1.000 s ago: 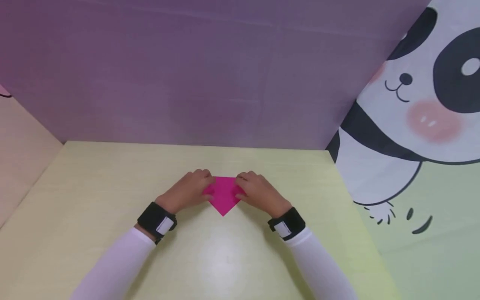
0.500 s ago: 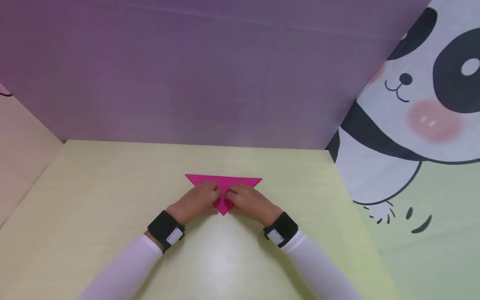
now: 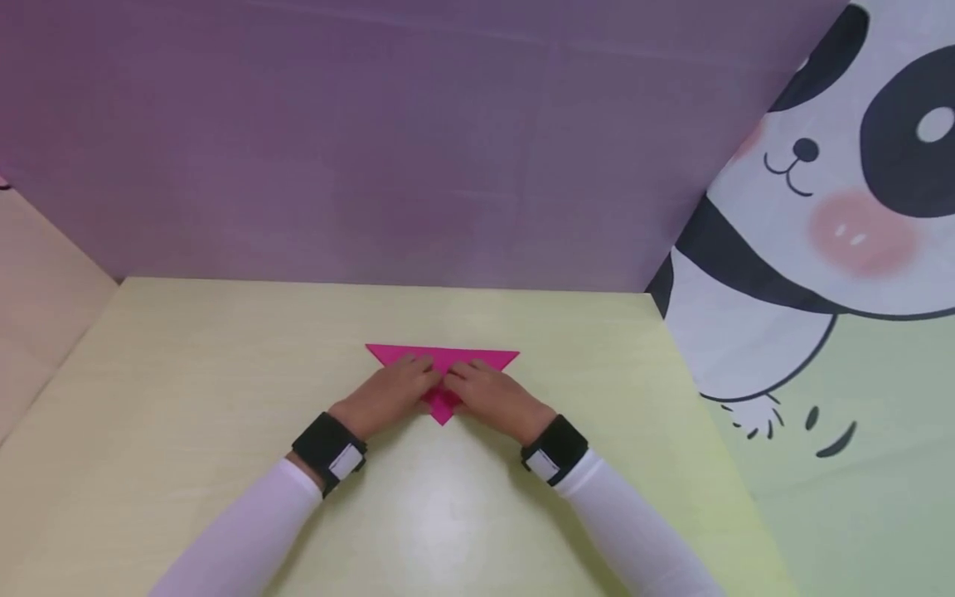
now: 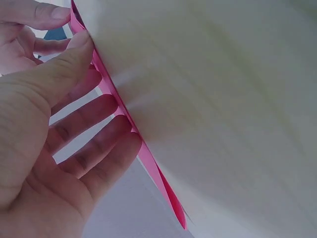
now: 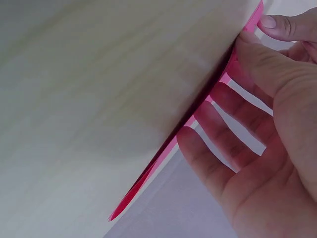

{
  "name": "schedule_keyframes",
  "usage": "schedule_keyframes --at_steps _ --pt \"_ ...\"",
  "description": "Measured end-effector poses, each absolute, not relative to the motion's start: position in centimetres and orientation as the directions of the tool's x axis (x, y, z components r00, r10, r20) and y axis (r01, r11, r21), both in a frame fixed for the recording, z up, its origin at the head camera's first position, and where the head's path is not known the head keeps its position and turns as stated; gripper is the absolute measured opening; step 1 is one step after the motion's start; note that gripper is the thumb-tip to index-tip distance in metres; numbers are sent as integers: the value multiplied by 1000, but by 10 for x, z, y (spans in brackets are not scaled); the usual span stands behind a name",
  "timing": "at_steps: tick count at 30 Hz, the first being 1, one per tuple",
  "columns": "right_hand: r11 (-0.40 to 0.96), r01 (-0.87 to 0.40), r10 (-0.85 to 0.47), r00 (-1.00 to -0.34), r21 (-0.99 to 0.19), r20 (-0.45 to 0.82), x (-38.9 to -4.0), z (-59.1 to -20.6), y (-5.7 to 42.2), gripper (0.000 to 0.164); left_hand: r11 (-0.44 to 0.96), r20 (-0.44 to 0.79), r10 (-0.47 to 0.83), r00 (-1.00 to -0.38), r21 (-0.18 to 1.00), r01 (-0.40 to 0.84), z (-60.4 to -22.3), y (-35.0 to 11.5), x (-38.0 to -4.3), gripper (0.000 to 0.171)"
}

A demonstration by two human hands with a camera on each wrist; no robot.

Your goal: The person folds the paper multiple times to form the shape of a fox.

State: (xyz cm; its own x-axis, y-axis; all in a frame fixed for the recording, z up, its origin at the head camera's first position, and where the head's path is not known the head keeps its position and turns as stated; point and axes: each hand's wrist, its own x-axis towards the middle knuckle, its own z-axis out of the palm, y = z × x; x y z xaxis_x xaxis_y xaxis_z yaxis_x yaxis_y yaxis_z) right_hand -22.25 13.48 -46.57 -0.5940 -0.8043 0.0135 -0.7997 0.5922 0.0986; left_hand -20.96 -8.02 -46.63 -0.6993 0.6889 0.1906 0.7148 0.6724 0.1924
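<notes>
A pink sheet of folded paper lies on the table as a triangle, its long edge at the far side and a point towards the person. My left hand holds its left half near the middle, fingers over the top and thumb at the near edge. My right hand mirrors this on the right half, the fingertips of both hands nearly meeting. In the left wrist view the paper's layers gape slightly at a corner. Another slim gap shows in the paper in the right wrist view. The hands cover the sheet's middle.
The pale wooden table runs back to a purple cloth backdrop. Panda artwork covers the wall on the right. Black bands sit on both wrists over white sleeves.
Both hands have moved inward and slightly nearer from the paper's side corners to its middle, leaving the left and right corners uncovered. Over the last half second little has shifted.
</notes>
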Motion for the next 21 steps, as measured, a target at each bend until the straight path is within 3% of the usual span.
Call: schedule_keyframes --at_steps 7,15,21 --pt "578 -810 -815 -580 97 14 -228 -466 135 35 667 146 669 -729 316 675 -467 -87 -212 40" --pt "620 -771 -777 -629 -141 18 -228 -460 140 27 647 216 670 -710 297 702 -467 -84 -215 16" --pt "665 -689 -721 -693 -289 -5 -231 -456 145 20 656 203 619 -759 397 642 -464 -81 -221 10"
